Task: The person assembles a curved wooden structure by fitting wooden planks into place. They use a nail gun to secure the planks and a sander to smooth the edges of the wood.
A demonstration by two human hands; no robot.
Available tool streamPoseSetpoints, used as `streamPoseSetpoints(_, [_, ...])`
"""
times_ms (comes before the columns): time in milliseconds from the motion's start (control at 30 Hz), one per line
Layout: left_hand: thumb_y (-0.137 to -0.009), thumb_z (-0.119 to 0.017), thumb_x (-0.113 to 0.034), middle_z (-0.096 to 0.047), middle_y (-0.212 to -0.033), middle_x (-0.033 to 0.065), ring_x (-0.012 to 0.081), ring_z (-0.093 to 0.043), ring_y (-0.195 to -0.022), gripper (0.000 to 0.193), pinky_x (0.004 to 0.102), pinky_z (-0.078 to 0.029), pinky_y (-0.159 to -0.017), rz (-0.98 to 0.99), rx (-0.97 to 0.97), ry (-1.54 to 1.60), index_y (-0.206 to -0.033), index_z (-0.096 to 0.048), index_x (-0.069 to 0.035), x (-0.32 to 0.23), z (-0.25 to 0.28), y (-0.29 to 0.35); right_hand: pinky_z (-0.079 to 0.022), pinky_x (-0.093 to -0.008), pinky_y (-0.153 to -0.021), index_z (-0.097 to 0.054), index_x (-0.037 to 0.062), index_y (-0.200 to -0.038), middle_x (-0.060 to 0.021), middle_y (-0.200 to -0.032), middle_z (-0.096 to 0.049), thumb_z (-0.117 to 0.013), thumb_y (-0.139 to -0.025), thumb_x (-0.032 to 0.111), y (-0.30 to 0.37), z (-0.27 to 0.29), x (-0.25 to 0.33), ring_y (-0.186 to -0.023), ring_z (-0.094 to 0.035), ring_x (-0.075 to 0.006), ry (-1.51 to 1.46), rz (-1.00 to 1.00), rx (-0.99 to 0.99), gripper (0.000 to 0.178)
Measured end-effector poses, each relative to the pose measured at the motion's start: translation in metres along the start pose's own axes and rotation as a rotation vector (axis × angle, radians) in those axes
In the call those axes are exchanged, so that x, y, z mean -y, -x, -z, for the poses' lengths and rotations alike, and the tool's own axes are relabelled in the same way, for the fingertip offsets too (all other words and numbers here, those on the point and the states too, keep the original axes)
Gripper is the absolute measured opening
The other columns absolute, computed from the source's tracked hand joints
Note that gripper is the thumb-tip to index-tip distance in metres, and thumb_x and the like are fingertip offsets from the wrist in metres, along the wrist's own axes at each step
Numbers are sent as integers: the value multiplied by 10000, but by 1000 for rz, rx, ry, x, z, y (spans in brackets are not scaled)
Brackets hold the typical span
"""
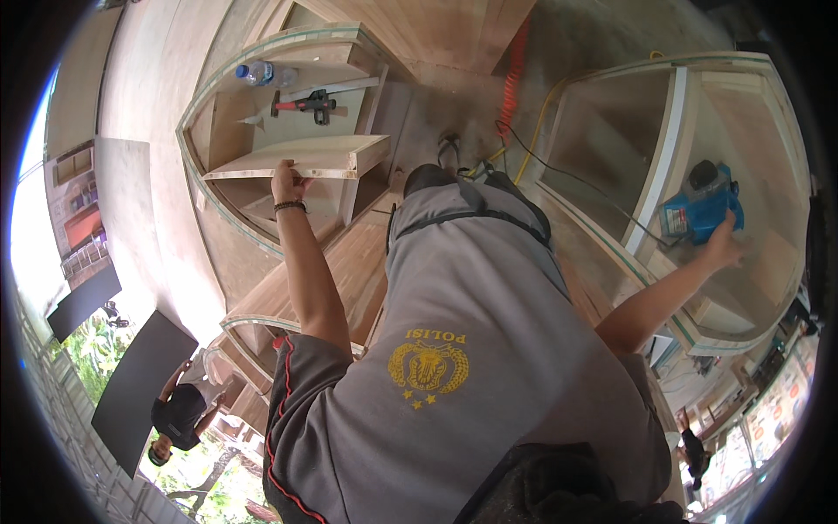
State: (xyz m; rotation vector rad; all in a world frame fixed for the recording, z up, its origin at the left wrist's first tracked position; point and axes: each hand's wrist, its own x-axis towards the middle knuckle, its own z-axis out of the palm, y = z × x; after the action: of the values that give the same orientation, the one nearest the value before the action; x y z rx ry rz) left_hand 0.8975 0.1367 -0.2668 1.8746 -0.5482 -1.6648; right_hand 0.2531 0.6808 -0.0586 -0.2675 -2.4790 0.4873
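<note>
My left hand [286, 185] is closed on the edge of a wooden panel [305, 159], which lies across a curved-sided wooden cabinet frame [199, 129]. A dark beaded band circles that wrist. On the far right, my right hand [724, 243] grips the rear of a blue corded power tool [698, 210] with a rounded black part on top. The tool rests on the pale board of a second curved wooden cabinet [772, 166]; its exact kind is unclear. My right fingers are partly hidden behind the tool.
A red-and-black hand tool [305, 106] and a clear plastic bottle [255, 73] lie in the left cabinet. A red coiled hose [515, 74], yellow hose [543, 122] and black cable [567, 166] cross the floor between the cabinets. A person [183, 410] stands at lower left.
</note>
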Motion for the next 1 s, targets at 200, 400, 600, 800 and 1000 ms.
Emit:
streamPoseSetpoints(200, [-897,-629,-169,-624,-1028,158,316,-672,-908,273,516,-587,-716,-96,-45,-7,-1076,-563,26,-19,7,70,-515,-425,-968,-681,19,-1232,-180,-1263,-653,-834,-850,253,64,27,94,-1093,-646,-304,-471,543,-25,473])
streamPoseSetpoints(400, [-917,-615,-122,-615,-1111,158,304,-654,-1026,324,469,-571,-860,-220,71,138,-1188,-545,41,-46,-23,184,-464,-420,-1065,-599,110,-1381,-108,-1322,-617,-883,-742,343,244,84,222,-1257,-576,-306,-1000,1037,1130,737])
streamPoseSetpoints(600, [-949,-608,-139,-599,-1248,158,293,-617,-1174,490,429,-541,-1013,-288,284,242,-1365,-458,71,-51,-29,272,-478,-477,-1042,-616,116,-1240,-115,-1231,-650,-875,-697,420,348,88,236,-1213,-600,-350,-1385,1438,1193,675])
streamPoseSetpoints(800, [-1070,-427,-456,-477,-1485,173,288,-465,-1384,635,492,-384,-1143,-639,201,64,-1530,-367,-22,-51,-100,385,-576,-402,-767,-659,61,-1067,-121,-993,-690,-881,-687,306,299,117,228,-876,-703,-329,-1769,1082,1091,504])
streamPoseSetpoints(1000, [-1042,-309,-676,-221,-1672,164,331,-184,-1553,838,602,-195,-1199,-894,-74,-84,-1648,-170,-113,-47,-146,361,-559,-328,-824,-652,39,-1180,-70,-1051,-704,-892,-756,267,220,141,215,-958,-696,-175,-1799,289,1213,538])
